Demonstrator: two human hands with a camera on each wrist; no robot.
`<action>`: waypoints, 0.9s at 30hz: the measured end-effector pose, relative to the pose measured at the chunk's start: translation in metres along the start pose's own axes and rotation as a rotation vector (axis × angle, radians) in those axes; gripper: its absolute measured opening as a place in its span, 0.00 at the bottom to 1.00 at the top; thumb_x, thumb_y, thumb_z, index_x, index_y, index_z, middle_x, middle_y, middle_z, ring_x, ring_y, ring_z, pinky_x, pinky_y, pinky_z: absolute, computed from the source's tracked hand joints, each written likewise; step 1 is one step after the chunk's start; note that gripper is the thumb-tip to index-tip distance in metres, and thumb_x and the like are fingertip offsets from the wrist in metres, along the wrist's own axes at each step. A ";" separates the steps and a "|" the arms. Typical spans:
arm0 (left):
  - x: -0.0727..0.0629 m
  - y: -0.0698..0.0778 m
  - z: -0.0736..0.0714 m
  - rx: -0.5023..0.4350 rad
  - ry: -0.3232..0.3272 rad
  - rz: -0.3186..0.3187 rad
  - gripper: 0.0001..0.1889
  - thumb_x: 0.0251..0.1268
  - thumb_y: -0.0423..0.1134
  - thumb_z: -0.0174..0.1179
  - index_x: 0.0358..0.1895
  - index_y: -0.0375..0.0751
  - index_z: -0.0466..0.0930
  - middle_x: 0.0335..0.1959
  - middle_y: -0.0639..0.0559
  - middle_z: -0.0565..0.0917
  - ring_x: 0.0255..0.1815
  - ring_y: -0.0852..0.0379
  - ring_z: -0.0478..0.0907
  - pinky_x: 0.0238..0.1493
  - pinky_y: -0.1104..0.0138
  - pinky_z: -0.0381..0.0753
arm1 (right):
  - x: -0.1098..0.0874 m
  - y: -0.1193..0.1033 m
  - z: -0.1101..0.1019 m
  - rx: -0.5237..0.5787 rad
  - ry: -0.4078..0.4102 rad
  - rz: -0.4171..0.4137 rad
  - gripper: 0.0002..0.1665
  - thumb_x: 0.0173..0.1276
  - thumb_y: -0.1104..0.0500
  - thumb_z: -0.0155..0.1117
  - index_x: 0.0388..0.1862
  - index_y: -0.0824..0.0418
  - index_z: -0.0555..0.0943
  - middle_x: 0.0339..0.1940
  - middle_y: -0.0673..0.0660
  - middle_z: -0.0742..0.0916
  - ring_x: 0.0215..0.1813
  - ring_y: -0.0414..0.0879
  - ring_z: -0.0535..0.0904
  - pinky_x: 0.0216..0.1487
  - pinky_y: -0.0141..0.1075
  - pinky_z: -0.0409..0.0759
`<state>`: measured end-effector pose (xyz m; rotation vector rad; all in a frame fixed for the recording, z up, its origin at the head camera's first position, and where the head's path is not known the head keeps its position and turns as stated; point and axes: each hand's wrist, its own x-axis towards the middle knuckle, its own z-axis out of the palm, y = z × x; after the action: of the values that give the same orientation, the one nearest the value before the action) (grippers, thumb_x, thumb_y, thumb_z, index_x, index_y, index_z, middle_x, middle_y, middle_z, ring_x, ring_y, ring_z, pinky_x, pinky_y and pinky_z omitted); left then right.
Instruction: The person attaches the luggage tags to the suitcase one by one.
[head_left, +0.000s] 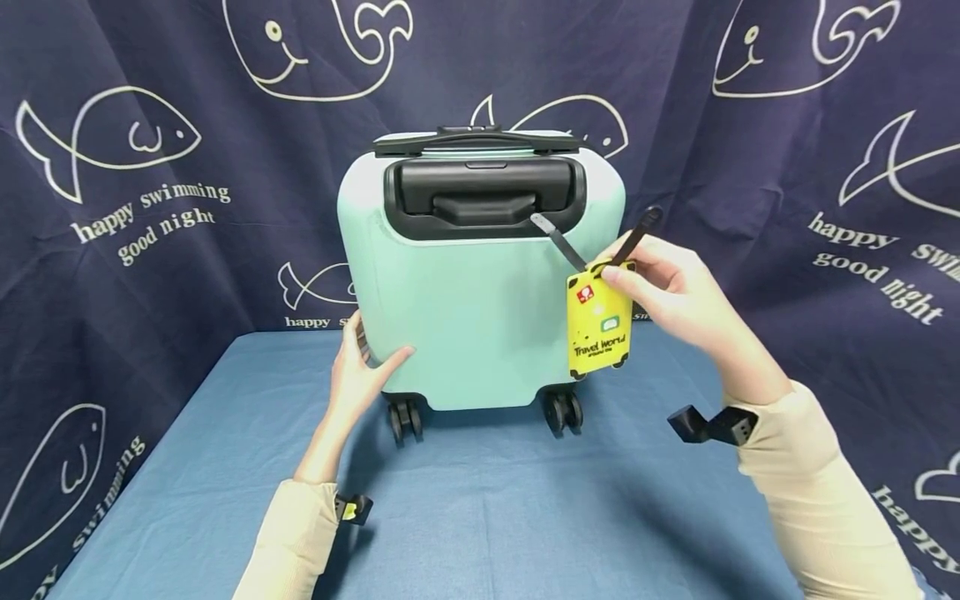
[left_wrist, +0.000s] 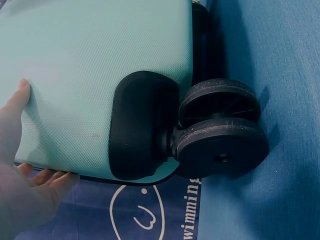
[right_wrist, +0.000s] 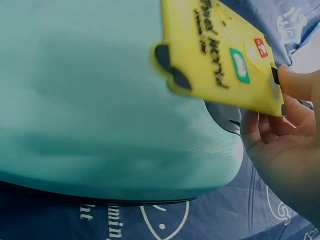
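Note:
A mint-green suitcase (head_left: 480,325) stands upright on its black wheels, its recessed black pull handle facing me. At its lower left side, my left hand (head_left: 356,372) grips the edge, thumb on the broad face and fingers round the side. The left wrist view shows this grip near a double wheel (left_wrist: 222,130). My right hand (head_left: 667,287) pinches a yellow luggage tag (head_left: 600,325) by its top, where the black strap (head_left: 566,246) passes through. Both strap ends stick up loose; the left one reaches in front of the handle recess. Lettering on the tag reads "Travel World".
Blue cloth (head_left: 480,517) covers the table under the suitcase. A dark blue curtain (head_left: 262,208) with white whale and fish drawings hangs behind and at both sides. On top of the suitcase is a black carry handle (head_left: 480,143).

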<state>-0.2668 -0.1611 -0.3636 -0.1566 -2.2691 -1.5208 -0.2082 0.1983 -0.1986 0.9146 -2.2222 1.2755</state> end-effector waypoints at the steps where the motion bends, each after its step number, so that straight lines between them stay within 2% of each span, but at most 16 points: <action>1: 0.000 0.000 0.000 0.003 0.000 0.000 0.51 0.45 0.59 0.70 0.72 0.55 0.50 0.68 0.48 0.64 0.67 0.49 0.64 0.66 0.54 0.65 | 0.003 -0.002 -0.001 -0.004 0.006 -0.005 0.08 0.63 0.73 0.56 0.40 0.70 0.80 0.32 0.44 0.85 0.30 0.38 0.79 0.36 0.24 0.77; 7: 0.000 -0.001 -0.001 0.016 0.004 0.012 0.51 0.46 0.59 0.70 0.72 0.55 0.49 0.69 0.47 0.63 0.68 0.48 0.64 0.66 0.53 0.65 | 0.019 -0.010 -0.005 -0.012 0.007 -0.012 0.08 0.66 0.70 0.55 0.42 0.67 0.80 0.32 0.44 0.84 0.31 0.39 0.79 0.37 0.25 0.76; 14: -0.003 -0.002 -0.001 0.015 0.021 0.001 0.50 0.47 0.58 0.69 0.72 0.55 0.49 0.69 0.48 0.63 0.68 0.49 0.63 0.66 0.55 0.65 | 0.035 -0.017 -0.003 -0.038 0.004 0.034 0.08 0.68 0.63 0.56 0.42 0.65 0.79 0.31 0.43 0.84 0.31 0.39 0.80 0.36 0.25 0.78; 20: -0.002 -0.001 0.001 0.021 0.018 0.002 0.50 0.47 0.58 0.69 0.72 0.54 0.49 0.69 0.48 0.63 0.68 0.49 0.63 0.66 0.56 0.65 | 0.048 -0.018 -0.001 -0.006 0.033 0.021 0.07 0.67 0.65 0.56 0.40 0.67 0.79 0.31 0.45 0.83 0.32 0.38 0.79 0.38 0.25 0.76; 27: -0.001 0.000 0.002 0.028 0.012 0.000 0.51 0.47 0.58 0.69 0.73 0.54 0.49 0.69 0.48 0.63 0.68 0.49 0.64 0.66 0.56 0.66 | 0.068 -0.021 -0.003 0.046 0.038 0.006 0.06 0.67 0.65 0.56 0.38 0.62 0.81 0.29 0.43 0.83 0.31 0.38 0.78 0.36 0.26 0.75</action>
<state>-0.2663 -0.1589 -0.3652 -0.1398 -2.2803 -1.4850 -0.2404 0.1707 -0.1415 0.8933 -2.1762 1.3409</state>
